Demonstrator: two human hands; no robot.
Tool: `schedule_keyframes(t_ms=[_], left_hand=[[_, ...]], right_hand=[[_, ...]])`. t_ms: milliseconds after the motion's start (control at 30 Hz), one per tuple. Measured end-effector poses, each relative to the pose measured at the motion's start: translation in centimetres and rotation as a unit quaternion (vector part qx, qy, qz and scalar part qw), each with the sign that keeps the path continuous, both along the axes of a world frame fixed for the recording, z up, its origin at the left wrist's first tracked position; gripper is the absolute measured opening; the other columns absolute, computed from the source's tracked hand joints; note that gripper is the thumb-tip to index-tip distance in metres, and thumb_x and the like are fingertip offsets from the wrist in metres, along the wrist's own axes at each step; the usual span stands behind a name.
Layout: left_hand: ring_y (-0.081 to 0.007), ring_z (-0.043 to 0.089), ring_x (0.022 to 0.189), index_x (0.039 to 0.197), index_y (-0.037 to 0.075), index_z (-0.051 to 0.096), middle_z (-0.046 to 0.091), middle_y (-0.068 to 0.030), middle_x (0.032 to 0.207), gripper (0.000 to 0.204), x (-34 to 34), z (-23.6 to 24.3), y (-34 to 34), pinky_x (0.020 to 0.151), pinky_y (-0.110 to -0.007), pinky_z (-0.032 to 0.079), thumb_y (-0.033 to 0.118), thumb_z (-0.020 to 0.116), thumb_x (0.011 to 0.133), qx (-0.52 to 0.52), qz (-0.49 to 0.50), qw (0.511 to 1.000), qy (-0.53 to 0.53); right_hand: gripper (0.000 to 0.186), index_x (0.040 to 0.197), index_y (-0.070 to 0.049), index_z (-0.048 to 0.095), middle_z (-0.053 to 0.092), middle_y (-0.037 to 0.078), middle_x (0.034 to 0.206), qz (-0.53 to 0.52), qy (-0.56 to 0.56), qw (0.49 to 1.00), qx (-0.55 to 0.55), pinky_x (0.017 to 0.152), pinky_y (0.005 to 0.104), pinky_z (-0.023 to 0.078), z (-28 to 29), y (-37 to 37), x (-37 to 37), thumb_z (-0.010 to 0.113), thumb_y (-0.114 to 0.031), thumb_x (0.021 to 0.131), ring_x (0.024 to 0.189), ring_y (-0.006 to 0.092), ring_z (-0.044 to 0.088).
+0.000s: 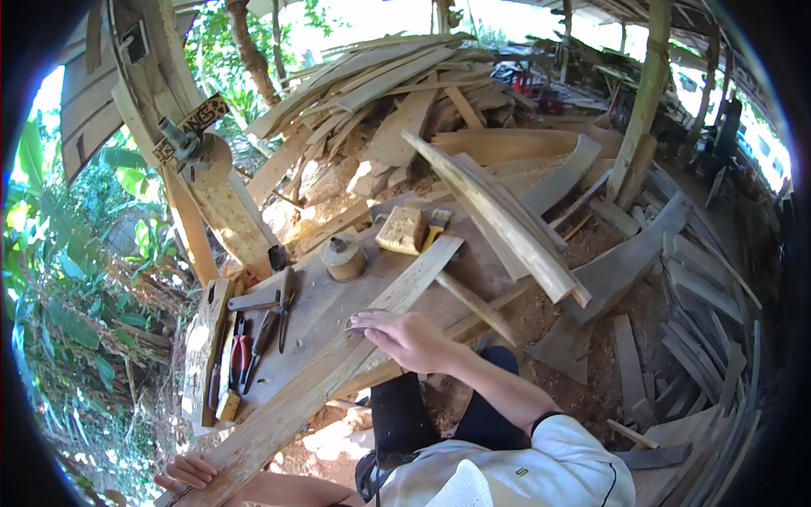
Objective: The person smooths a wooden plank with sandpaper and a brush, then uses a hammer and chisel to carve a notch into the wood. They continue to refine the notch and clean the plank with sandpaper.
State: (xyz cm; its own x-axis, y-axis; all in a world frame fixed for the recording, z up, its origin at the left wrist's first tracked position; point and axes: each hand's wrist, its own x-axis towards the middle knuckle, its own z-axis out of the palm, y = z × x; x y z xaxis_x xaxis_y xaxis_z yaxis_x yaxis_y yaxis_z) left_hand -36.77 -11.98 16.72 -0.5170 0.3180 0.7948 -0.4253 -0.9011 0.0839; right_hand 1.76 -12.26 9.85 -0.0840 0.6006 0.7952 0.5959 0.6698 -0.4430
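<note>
A long, pale wooden plank (291, 401) lies slantwise over the workbench (317, 297), its near end reaching the lower left. Around that near end my left hand (190, 471) is closed, fingers curled over the edge. My right hand (410, 340) rests on the plank's middle, with fingers pressed together. At its fingertips shows the dark rim of a thin curved piece, whose kind I cannot make out. A rounded wooden stick (477, 308) pokes out beside the plank's far end.
Red-handled pliers (242, 351) lie with other hand tools at the bench's left. Farther back are a round pot (343, 257), a wooden block (401, 230) and a yellow brush (437, 224). Stacked boards (380, 84) and long curved timbers (498, 220) lie beyond; a post (642, 101) stands right.
</note>
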Motion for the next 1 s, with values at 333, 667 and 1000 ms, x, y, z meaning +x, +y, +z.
schedule_keyframes(t_ms=[333,667,1000], left_hand=[[-0.0118,0.035,0.055,0.093,-0.009,0.05,0.037,-0.0024,0.066,0.064,1.0,0.6,-1.8,0.046,-0.024,0.033,0.046,0.072,0.069,0.078,-0.121,0.989,-0.045],[-0.0109,0.032,0.053,0.071,0.007,0.039,0.033,0.0,0.064,0.051,-1.4,-0.1,-1.9,0.047,-0.024,0.032,0.047,0.07,0.068,-0.004,-0.091,0.995,-0.025],[-0.0109,0.033,0.054,0.068,0.009,0.039,0.031,0.0001,0.064,0.051,-3.2,-0.7,-0.7,0.048,-0.024,0.031,0.051,0.068,0.068,-0.02,-0.042,0.999,0.005]], right_hand=[[0.033,0.119,-0.002,0.067,0.071,0.019,0.083,-0.016,0.021,0.998,-0.056,0.063,0.04,0.056,1.3,-0.1,-2.3,0.053,-0.028,0.103,0.068,0.0308,0.07],[0.03,0.123,-0.008,0.067,0.07,0.014,0.121,-0.1,-0.019,0.978,-0.182,0.082,0.0416,0.057,-1.8,-0.1,3.1,0.054,-0.025,0.103,0.093,0.0261,0.073],[0.035,0.119,-0.004,0.067,0.064,0.018,0.128,-0.227,-0.021,0.832,-0.506,0.098,0.0442,0.052,-0.1,1.3,10.8,0.047,-0.029,0.105,0.117,0.034,0.064]])
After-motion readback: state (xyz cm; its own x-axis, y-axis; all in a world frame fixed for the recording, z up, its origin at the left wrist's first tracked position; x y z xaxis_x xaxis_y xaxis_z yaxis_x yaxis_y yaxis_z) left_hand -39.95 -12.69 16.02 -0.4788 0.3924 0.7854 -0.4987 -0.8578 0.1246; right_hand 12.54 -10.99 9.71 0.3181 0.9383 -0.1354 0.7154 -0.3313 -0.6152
